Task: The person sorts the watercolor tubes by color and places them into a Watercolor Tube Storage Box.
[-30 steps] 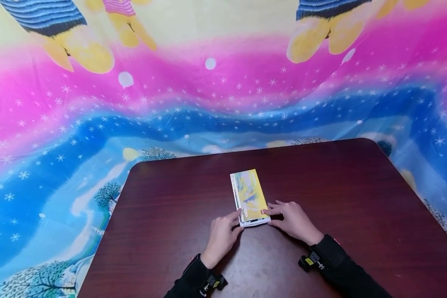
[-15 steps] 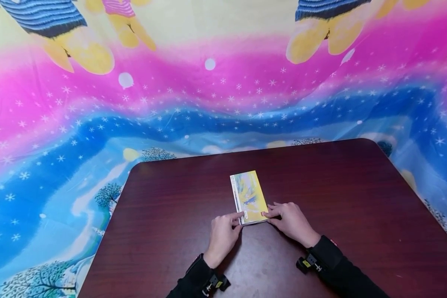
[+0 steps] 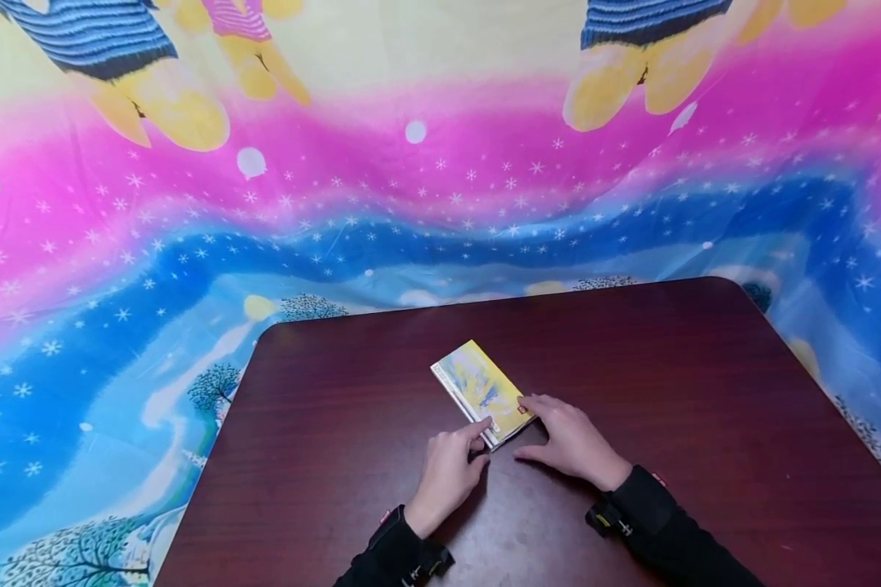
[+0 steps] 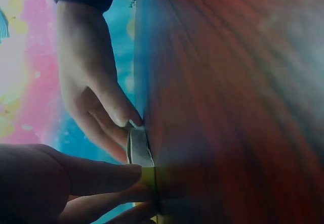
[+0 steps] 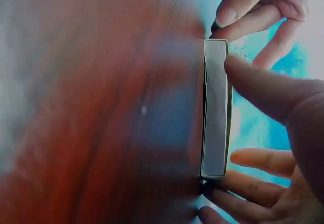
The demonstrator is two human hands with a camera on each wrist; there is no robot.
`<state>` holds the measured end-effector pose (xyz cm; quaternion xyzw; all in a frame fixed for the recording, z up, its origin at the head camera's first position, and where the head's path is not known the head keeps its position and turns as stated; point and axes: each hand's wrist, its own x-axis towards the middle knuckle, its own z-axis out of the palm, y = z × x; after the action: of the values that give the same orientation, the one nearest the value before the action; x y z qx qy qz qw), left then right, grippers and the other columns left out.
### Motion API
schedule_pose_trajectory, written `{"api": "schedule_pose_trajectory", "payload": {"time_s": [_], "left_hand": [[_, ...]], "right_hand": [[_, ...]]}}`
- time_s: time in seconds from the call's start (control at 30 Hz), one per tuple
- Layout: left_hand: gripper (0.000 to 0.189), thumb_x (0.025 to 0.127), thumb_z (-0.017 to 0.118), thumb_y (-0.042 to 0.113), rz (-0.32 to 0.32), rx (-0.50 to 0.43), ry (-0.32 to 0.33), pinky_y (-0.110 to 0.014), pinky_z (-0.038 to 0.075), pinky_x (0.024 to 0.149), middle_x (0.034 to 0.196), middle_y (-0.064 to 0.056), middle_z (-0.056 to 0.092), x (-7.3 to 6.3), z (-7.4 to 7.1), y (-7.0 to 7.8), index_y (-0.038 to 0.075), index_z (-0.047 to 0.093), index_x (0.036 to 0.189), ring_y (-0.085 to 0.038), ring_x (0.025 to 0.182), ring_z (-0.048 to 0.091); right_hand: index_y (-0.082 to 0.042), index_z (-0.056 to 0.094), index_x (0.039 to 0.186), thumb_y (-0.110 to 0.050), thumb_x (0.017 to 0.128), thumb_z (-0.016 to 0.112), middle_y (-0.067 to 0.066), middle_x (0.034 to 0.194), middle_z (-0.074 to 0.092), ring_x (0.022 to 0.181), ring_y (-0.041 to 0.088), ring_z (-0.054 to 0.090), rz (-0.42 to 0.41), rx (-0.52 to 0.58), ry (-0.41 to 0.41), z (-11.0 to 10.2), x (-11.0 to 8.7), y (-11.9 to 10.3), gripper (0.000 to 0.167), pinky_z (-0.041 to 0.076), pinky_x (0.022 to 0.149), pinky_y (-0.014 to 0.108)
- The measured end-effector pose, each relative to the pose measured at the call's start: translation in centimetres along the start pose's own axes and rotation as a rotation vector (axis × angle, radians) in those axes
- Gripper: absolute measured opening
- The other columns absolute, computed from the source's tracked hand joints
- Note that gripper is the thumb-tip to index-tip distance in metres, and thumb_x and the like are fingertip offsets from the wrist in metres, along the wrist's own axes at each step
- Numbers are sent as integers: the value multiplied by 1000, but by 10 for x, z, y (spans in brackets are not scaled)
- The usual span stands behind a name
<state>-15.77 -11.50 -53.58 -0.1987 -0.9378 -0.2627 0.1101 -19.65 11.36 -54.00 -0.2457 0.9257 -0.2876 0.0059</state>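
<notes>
A flat yellow box (image 3: 480, 387) with a pale painted picture lies slantwise on the table. The left hand (image 3: 448, 473) holds it by the near left corner, its index finger across the top. Touching the right edge and top are the fingers of the right hand (image 3: 576, 440), whose thumb stands a little off the near end. That plain whitish end face (image 5: 216, 107) shows in the right wrist view, flush within the yellow sleeve. In the left wrist view, the same end (image 4: 140, 148) sits between both hands. The box's underside is hidden.
The dark red-brown table (image 3: 338, 367) has rounded far corners. Behind and beside it hangs a backdrop cloth (image 3: 411, 179) in pink, blue and yellow with snowflakes and trees. A black camera (image 3: 605, 518) is strapped at the right wrist, another (image 3: 433, 562) at the left.
The white inner tray has slid into the yellow sleeve, and its near end no longer sticks out. The box has turned, far end to the left. The right thumb has come off the box.
</notes>
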Motion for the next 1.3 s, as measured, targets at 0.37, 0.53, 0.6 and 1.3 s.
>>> {"api": "schedule_pose_trajectory", "payload": {"time_s": [0.37,0.53,0.6,1.3], "left_hand": [[58,89,79,11,27,-17,-107,-30,54,72,88,6,79,10,3,5,10,62,144,-14,89,68],[58,94,76,17,-7,-84,-222,-33,53,87,97,13,79,15,-2,1,15,57,149,-13,104,66],[58,94,76,18,1,-96,-236,-34,53,89,100,14,79,17,-4,-2,16,57,149,-14,107,66],[70,79,92,18,-236,-112,-148,-34,57,84,115,-9,66,27,-30,-67,6,62,140,-19,94,68]], "right_hand": [[2,43,155,-52,70,93,22,128,60,105,31,62,71,-145,81,11,8,-9,112,56,85,48],[6,39,156,-48,72,93,24,132,60,111,35,63,104,-201,90,12,9,-10,113,54,92,54],[7,36,156,-46,75,91,26,137,58,118,38,62,101,-212,74,12,10,-9,112,53,96,56],[1,19,164,-14,93,79,22,173,11,157,42,22,4,124,-150,-12,15,38,94,44,113,55]]}}
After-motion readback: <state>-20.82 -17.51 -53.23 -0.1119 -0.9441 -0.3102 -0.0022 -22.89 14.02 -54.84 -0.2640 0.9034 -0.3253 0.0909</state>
